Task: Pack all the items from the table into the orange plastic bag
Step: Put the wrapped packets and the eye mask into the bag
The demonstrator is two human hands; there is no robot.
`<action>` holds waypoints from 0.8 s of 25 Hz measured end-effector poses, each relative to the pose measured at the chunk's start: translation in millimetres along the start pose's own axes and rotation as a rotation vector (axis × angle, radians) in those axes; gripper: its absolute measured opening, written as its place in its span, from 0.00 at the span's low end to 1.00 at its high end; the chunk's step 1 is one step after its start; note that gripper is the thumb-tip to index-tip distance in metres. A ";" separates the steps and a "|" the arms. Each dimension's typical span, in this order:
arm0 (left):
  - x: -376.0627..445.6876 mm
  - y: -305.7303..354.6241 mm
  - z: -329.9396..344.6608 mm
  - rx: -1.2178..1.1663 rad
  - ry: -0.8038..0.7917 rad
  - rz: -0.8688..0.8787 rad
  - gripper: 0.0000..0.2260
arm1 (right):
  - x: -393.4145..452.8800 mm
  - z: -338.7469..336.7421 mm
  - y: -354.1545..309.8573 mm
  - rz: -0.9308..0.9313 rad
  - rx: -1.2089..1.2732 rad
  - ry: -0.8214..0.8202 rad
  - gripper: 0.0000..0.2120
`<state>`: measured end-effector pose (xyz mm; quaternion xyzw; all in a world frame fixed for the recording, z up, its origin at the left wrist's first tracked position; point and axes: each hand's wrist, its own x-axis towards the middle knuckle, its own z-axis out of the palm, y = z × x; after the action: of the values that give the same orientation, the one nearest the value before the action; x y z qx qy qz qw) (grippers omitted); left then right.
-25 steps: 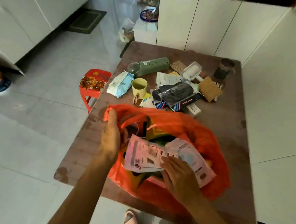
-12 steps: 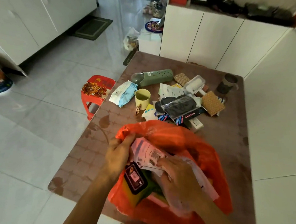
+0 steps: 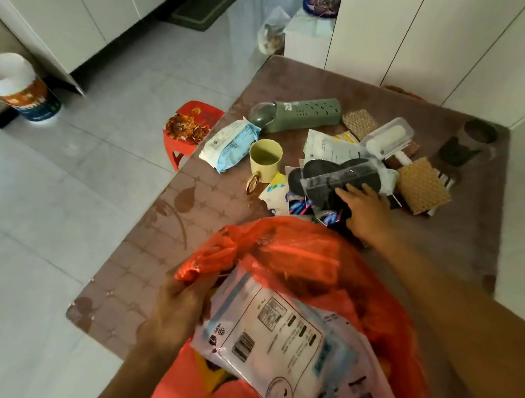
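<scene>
Two hands are in view above a brown table. Left hand: fingers curled tight on the gathered rim of the orange plastic bag, which sits at the near edge of the table with its mouth held up. A white printed packet lies in the mouth of the bag, partly protruding toward the camera. Right hand: extended past the bag to the pile of items in the middle of the table, fingers straight and slightly apart, fingertips resting on a clear packet of dark grey pads; nothing is gripped. Items lying on the table beyond the bag: a yellow cup with a ring handle, upright; a blue-and-white wipes pack just left of the cup; a green perforated case lying on its side at the far side; a clear plastic box; two woven brown squares; a dark cup near the far right corner. A red stool stands on the tiled floor beside the table's left edge.
</scene>
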<state>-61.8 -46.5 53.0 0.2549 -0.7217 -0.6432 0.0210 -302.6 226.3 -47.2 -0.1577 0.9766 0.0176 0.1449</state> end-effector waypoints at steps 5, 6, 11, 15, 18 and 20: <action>-5.5 6.9 13.7 0.011 0.061 -0.047 0.15 | -11.4 -14.1 -0.9 -0.105 0.303 0.261 0.13; -7.2 10.7 14.5 -0.004 0.061 -0.042 0.14 | -24.8 -25.0 -4.7 -0.074 0.401 0.335 0.12; -11.6 20.1 8.7 -0.014 -0.047 -0.021 0.16 | -163.6 -86.9 -62.9 0.098 0.968 0.698 0.10; -20.2 35.8 2.4 -0.099 -0.144 -0.016 0.17 | -272.5 -42.8 -139.0 -0.243 0.756 0.664 0.12; -31.2 52.5 -8.8 -0.166 -0.122 -0.036 0.15 | -287.0 20.0 -173.1 -0.330 0.400 0.439 0.18; -32.6 58.9 -19.3 -0.165 -0.176 0.000 0.13 | -278.2 34.8 -186.1 -0.257 0.360 0.293 0.26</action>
<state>-46.6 -48.9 121.3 0.1947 -0.6655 -0.7202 -0.0215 18.0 136.6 1.8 -0.2530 0.9465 -0.1982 0.0290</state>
